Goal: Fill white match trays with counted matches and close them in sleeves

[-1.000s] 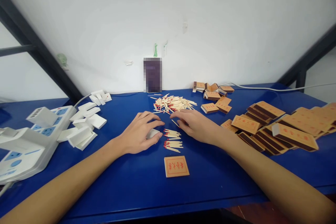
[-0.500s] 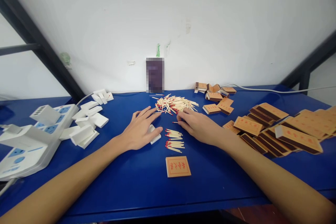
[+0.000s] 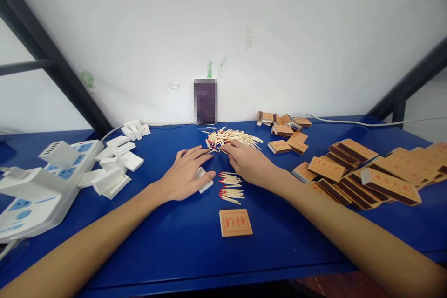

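My left hand point(image 3: 188, 174) lies flat with fingers spread, over a small white matchbox tray point(image 3: 206, 184) that it partly hides. Its fingertips reach close to a loose pile of red-tipped matches point(image 3: 240, 137). At the near edge of this pile, the fingers of my right hand point(image 3: 247, 160) are bent together on a match point(image 3: 222, 151), largely covered by the hand. Below the right hand, several matches point(image 3: 230, 188) lie in a rough column, red heads to the left. Nearer to me is an orange matchbox sleeve point(image 3: 236, 222) with red lettering, lying flat.
Several white trays point(image 3: 118, 163) lie at the left beside a white power strip point(image 3: 75, 167) with plugged-in adapters. Orange matchbox sleeves point(image 3: 326, 168) spread over the right side, and more boxes point(image 3: 282, 130) stand near the wall. A pixelated dark rectangle point(image 3: 206, 102) is against the wall.
My right hand has moved left along the near edge of the match pile. The single match below its fingers no longer shows there. My left hand has stayed almost still.
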Demonstrator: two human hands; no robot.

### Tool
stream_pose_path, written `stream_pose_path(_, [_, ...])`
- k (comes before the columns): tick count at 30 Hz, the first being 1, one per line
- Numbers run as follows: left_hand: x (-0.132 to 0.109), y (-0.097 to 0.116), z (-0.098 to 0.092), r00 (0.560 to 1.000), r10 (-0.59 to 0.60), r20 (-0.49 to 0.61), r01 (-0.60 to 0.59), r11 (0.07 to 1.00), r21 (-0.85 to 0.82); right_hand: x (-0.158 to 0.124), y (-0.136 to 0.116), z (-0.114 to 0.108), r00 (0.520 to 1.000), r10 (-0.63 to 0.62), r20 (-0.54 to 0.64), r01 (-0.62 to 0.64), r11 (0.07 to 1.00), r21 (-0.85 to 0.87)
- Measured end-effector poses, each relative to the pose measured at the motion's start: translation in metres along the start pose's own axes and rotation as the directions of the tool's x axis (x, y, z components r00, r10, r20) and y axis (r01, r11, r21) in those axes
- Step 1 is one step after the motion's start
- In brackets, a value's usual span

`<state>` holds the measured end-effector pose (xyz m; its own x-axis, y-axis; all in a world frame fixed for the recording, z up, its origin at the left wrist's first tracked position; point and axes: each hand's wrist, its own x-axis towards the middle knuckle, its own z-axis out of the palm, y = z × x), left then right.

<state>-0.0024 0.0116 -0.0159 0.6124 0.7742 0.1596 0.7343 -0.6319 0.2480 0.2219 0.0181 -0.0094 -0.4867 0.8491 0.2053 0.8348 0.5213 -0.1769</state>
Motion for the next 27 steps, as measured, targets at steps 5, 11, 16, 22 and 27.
stream_pose_path(5, [-0.001, 0.002, -0.002, 0.999, 0.038, -0.027, -0.04, 0.996, -0.078, 0.011, -0.01, 0.0, 0.996, 0.055, 0.072, -0.044, 0.989, -0.145])
stream_pose_path(11, [0.014, -0.009, -0.009, 0.985, -0.077, -0.153, 0.017, 0.933, -0.358, -0.004, -0.005, 0.002, 0.998, -0.019, 0.054, 0.025, 0.993, -0.116])
stream_pose_path(16, [0.045, -0.017, -0.016, 0.999, -0.046, 0.024, 0.051, 0.969, -0.242, -0.018, 0.004, 0.003, 0.993, -0.117, -0.001, 0.117, 0.993, -0.025])
stream_pose_path(22, [0.061, -0.01, -0.024, 0.994, 0.029, 0.107, -0.023, 0.998, -0.056, -0.021, 0.017, 0.003, 0.98, -0.17, -0.101, 0.176, 0.983, 0.053])
stream_pose_path(27, [0.068, -0.007, -0.031, 0.975, 0.03, 0.22, -0.018, 0.998, -0.056, -0.021, 0.02, 0.002, 0.989, -0.124, -0.08, 0.129, 0.99, 0.063])
